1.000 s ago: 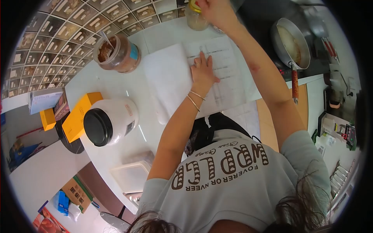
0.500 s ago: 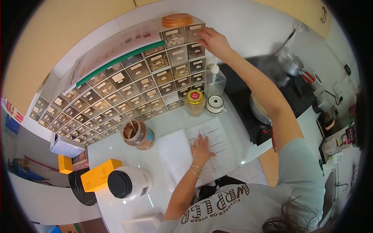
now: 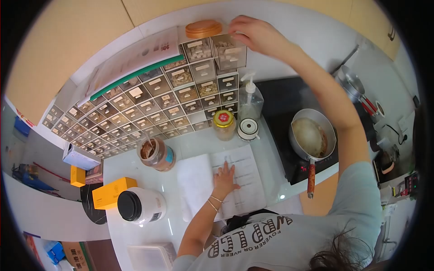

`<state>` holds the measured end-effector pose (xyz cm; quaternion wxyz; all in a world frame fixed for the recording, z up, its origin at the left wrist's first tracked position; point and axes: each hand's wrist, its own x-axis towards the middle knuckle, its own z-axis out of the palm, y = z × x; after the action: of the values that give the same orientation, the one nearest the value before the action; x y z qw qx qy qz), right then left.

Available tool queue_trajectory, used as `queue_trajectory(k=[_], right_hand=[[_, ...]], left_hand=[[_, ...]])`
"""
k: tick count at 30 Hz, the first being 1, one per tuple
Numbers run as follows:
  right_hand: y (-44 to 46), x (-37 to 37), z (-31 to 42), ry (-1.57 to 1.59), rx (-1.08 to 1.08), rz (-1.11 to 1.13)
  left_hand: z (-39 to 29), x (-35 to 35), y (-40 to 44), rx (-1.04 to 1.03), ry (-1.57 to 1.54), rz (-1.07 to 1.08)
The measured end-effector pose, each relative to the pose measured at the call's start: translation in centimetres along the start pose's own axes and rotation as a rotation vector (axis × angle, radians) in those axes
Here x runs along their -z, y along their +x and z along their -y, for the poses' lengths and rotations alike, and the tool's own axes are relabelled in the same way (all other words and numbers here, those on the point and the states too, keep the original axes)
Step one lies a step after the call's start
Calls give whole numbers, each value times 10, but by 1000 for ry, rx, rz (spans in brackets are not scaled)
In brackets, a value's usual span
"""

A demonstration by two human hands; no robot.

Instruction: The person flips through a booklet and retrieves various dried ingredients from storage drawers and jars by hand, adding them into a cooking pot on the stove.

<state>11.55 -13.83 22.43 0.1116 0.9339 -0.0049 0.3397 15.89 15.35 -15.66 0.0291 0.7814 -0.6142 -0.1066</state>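
My left hand [image 3: 224,182] lies flat with fingers spread on a sheet of printed paper [image 3: 246,174]. A folded white cloth or paper towel [image 3: 195,178] is beside it, left of my wrist. My right hand [image 3: 260,37] is raised at the top right corner of the drawer cabinet [image 3: 174,97]. Its fingers curl over the top of a clear drawer [image 3: 230,53], which sticks out from the cabinet and holds pale pieces. The fingertips are partly hidden, so what they hold, if anything, does not show.
An orange lid [image 3: 203,29] rests on the cabinet. Below stand a gold-lidded jar [image 3: 224,126], a pump bottle [image 3: 251,99] and an open brown jar [image 3: 158,156]. A saucepan [image 3: 312,135] with liquid sits on the black cooktop [image 3: 275,99]. A black-lidded white tub [image 3: 147,205] is at left.
The top right drawer has come out of the cabinet. My right hand has moved up from its front to above it. The view has shifted, uncovering the saucepan. My left hand stays on the paper.
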Motion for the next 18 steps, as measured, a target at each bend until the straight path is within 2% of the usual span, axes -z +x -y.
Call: queue_trajectory(k=[1,3,4,5,6,7,8,10,11,13,14,16,17,18], right_hand=[[23,-5,-17,51,-7,236],[60,-24,-19,95,-133,758],[73,-30,-16,97,-133,751],[83,-34,-12,49,-165,902],[88,-36,-10,-3,-198,1056],[90,-35,-8,-9,-198,1056],[92,-34,-4,-34,-204,1101],[94,-37,-3,-62,-207,1145],[93,-46,-6,-50,-201,1182],[95,-49,-13,-42,-200,1210],[94,-49,-17,20,-145,1225],[86,-42,-19,225,-90,1251],[80,-29,-9,242,-88,1265],[73,-11,4,186,-58,1222]], left_hand=[[3,7,3,-21,39,22],[23,41,40,-11,-300,156],[28,70,52,91,-390,-71],[33,100,65,188,-480,-298],[51,120,90,96,-623,-468],[42,171,94,130,-761,-563],[45,195,108,114,-724,-694],[65,216,155,-77,-1097,-791],[70,226,170,-80,-1098,-795],[79,245,193,6,-1370,-633],[81,247,201,6,-1369,-636],[86,237,209,61,-1113,-720],[74,234,193,78,-1119,-706],[50,244,162,130,-1294,-632]])
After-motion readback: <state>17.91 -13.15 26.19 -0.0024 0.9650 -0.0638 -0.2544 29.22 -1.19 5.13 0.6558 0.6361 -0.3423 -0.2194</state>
